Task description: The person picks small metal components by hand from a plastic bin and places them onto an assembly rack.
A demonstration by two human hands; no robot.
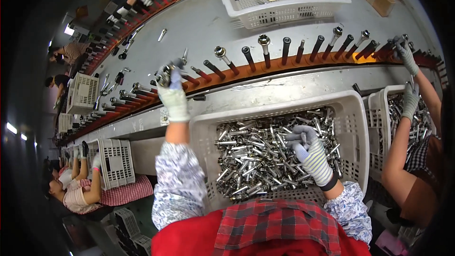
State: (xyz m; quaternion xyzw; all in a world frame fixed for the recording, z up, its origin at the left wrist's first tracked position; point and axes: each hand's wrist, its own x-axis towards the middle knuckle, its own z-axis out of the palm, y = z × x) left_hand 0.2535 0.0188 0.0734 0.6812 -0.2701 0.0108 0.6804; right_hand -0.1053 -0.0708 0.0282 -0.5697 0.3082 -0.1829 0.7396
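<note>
My right hand [310,154] sits in the basket [353,128] just ahead of me, fingers curled into the heap of shiny metal fittings [256,156]; whether one is pinched I cannot tell. I'd judge it best to lift a single piece cleanly, not a tangle. Further out, my left hand [173,97] grips a fitting [164,77] at the row of pegs [265,57] on the orange rail, so it should go straight down onto a bare peg. Beyond, on the worktop [199,23], a white basket [327,4] holds small cups.
</note>
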